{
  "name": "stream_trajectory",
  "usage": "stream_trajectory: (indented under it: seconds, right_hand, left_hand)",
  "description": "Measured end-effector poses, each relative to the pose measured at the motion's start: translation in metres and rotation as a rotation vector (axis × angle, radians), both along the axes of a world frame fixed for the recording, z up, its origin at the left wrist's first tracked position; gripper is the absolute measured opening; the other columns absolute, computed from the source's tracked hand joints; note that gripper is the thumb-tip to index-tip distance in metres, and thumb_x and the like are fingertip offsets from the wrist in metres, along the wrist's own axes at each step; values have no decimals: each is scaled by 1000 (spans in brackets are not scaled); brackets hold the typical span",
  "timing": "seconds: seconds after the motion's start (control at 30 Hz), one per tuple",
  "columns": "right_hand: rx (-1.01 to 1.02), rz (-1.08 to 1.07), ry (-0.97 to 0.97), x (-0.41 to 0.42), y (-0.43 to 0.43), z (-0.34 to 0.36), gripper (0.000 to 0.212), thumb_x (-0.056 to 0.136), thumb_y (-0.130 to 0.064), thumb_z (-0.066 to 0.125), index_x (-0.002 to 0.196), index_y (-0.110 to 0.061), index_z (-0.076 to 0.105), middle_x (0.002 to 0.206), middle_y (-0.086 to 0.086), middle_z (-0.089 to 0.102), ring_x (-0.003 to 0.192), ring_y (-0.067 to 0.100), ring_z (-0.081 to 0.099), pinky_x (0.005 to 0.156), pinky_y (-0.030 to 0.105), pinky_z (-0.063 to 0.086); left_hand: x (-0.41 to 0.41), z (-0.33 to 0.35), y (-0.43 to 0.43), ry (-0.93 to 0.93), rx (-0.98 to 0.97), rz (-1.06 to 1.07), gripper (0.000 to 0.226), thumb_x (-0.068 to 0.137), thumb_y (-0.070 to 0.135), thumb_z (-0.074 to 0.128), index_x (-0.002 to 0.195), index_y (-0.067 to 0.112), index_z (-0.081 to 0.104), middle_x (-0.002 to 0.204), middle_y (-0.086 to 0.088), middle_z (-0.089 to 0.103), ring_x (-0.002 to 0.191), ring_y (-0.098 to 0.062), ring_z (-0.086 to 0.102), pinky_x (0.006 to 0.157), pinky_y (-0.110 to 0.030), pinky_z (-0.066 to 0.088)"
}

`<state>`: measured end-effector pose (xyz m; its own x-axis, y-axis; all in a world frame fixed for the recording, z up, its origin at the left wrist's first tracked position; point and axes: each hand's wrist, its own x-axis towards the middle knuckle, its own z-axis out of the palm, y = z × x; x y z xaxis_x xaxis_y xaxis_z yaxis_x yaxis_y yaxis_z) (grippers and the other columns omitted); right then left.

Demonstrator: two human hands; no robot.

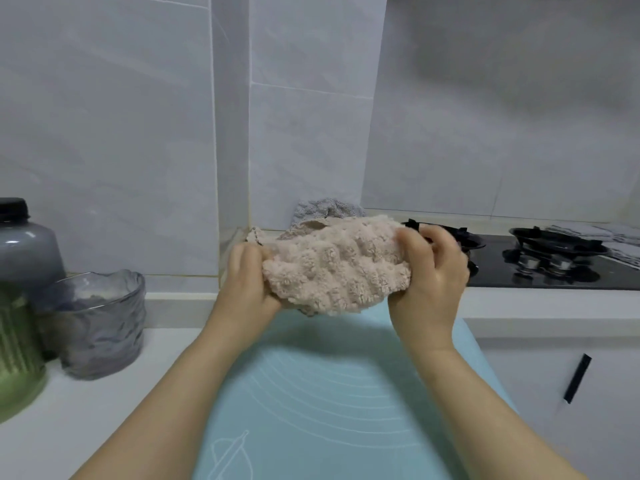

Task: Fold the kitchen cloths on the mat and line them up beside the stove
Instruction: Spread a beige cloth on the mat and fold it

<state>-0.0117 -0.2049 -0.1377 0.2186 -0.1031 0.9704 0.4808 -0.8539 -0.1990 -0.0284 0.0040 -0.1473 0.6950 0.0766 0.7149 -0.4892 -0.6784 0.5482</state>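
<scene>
Pink fluffy cloth [334, 265] bunched, gripped by left hand [247, 275] and right hand [431, 268] above mat's [311, 393] far edge; spread flat, then fold.

I saw a fluffy pale pink cloth [332, 268], crumpled, held above the far end of the light blue mat [329, 393]. Behind it a grey cloth [327, 209] lay bunched against the wall [304, 133], just left of the black stove [491, 271]. Beyond the stove, striped grey fabric [609, 237] was possibly another cloth.
</scene>
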Motion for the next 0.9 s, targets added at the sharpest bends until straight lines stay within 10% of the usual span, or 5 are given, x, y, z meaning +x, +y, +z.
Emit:
stream_trajectory:
  seconds: [0.17,0.3,0.43,0.67,0.9]
  right_hand:
    - [16,131,486,0,-8,-32,41,59,-11,41,88,-24,68,111,-5,62,99,22,48,81,29,28]
    - [524,981,1016,-18,-23,-9,28,53,-20,50,72,-16,70,69,6,67,61,14,62,47,19,45]
    - [729,1208,1143,-24,-25,1,41,67,-41,52,63,-6,72,37,11,43,29,17,38,40,17,38]
    - [414,241,939,1,-25,-22,21,95,-29,46,106,-20,61,97,5,67,79,20,56,75,34,43]
    - [-383,70,1145,5,2,-38,55,94,-40,43,145,-37,21,131,4,50,122,29,38,96,39,31]
  left_hand:
    - [2,-9,6,227,113,-39,27,73,6,64,75,24,45,85,7,47,83,-16,45,67,-20,35]
    - [-12,8,5,377,-276,-273,26,49,22,64,71,17,52,57,13,54,55,-6,48,53,-19,39]
    - [-28,16,16,847,-435,-580,32,51,41,65,66,12,62,54,-3,58,44,-13,56,46,-17,45]
    - [-11,-11,6,627,219,251,30,93,43,44,112,21,53,110,-1,64,99,-22,60,82,-34,47]
    - [4,-25,1,724,311,225,50,90,42,50,134,23,37,117,0,56,102,-19,55,80,-30,46]
